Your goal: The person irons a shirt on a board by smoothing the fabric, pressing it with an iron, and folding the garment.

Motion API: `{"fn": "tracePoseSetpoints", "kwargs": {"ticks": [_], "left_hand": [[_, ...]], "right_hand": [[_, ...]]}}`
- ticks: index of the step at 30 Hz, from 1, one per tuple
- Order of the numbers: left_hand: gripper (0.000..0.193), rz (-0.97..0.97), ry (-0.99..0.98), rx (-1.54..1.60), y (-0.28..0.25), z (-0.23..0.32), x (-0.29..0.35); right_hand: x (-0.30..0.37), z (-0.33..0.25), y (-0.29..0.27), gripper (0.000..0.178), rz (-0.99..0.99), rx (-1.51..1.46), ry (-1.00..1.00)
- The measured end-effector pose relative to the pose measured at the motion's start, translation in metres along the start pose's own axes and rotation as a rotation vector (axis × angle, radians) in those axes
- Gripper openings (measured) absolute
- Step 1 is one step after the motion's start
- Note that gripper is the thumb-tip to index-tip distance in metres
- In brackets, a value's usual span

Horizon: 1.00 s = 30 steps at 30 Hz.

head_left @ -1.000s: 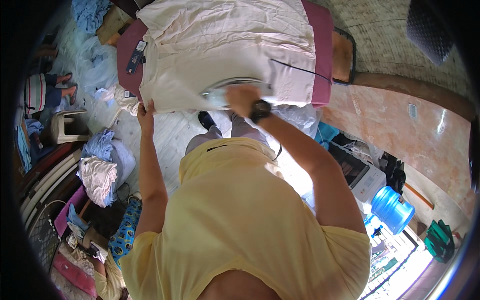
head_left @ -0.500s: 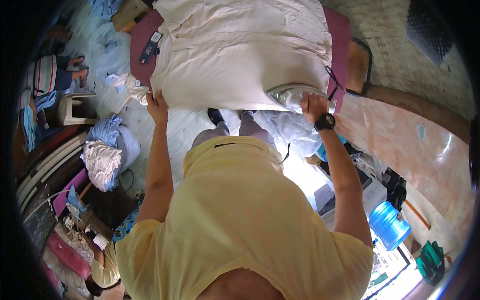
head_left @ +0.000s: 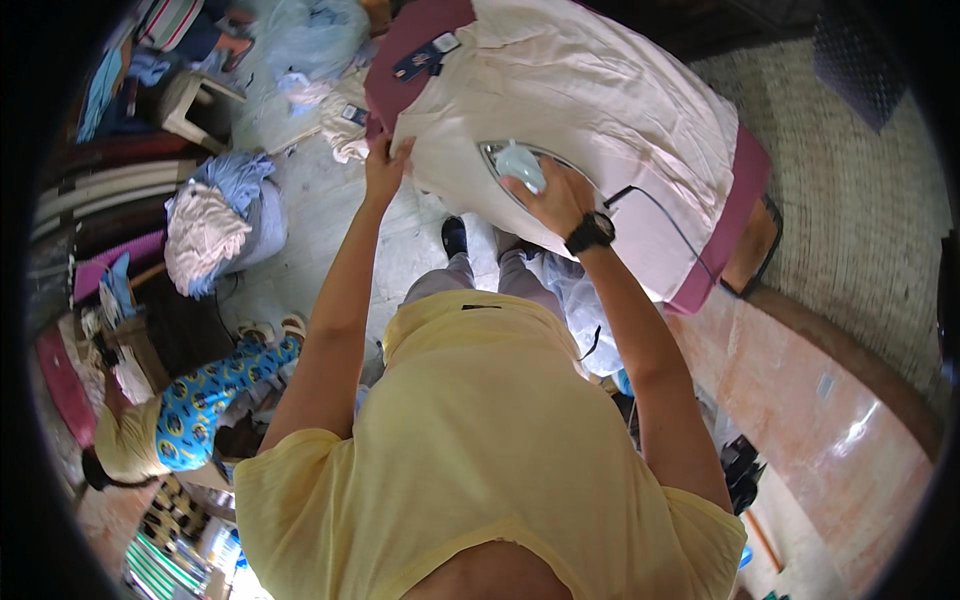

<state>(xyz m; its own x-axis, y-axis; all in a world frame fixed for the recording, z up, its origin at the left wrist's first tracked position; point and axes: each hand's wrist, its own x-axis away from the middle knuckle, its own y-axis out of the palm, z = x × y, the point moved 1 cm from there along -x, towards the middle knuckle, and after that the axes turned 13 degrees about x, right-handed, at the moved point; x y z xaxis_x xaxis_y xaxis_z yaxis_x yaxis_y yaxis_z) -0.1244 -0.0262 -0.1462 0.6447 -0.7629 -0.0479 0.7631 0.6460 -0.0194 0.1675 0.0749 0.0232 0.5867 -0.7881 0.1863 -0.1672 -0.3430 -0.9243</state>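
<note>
A cream garment [head_left: 600, 110] lies spread over a maroon ironing board [head_left: 752, 185], wrinkled toward its far and right parts. On its near left area rests an iron [head_left: 521, 163] with a pale handle and a black cord trailing right. My right hand [head_left: 560, 198], wearing a black watch, is wrapped round the iron's handle. At the garment's left corner, my left hand [head_left: 386, 168] pinches the cloth's edge beside the board; its fingertips are partly hidden. A dark hang tag [head_left: 424, 58] lies by the garment's far left edge.
Bundled blue and cream clothes [head_left: 215, 225] stand on the floor at left, near a beige plastic stool [head_left: 195, 105]. Clear plastic bags [head_left: 315, 40] lie at the far left. Another person in blue patterned trousers [head_left: 205, 410] is at lower left. A stone ledge [head_left: 800, 370] runs along the right.
My right hand has slid the iron leftward from the garment's right end to its left part. My left hand stays at the garment's near left corner. The whole view has turned.
</note>
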Motion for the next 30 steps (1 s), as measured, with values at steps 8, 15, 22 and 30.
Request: {"fn": "tracePoseSetpoints", "kwargs": {"ticks": [8,15,22,30], "left_hand": [[0.021,0.23,-0.255,0.433,-0.004,-0.015,-0.013],[0.026,0.253,-0.41,0.512,-0.024,-0.027,-0.025],[0.047,0.049,-0.444,0.124,0.004,0.002,-0.02],[0.052,-0.043,-0.489,0.22,-0.016,-0.028,-0.033]], "right_hand": [[-0.071,-0.082,0.033,0.07,0.065,0.091,-0.178],[-0.094,-0.109,0.04,0.075,0.008,0.127,-0.206],[-0.041,-0.011,0.005,0.067,0.109,0.202,-0.095],[0.059,0.144,-0.053,0.082,0.011,0.35,0.409]]}}
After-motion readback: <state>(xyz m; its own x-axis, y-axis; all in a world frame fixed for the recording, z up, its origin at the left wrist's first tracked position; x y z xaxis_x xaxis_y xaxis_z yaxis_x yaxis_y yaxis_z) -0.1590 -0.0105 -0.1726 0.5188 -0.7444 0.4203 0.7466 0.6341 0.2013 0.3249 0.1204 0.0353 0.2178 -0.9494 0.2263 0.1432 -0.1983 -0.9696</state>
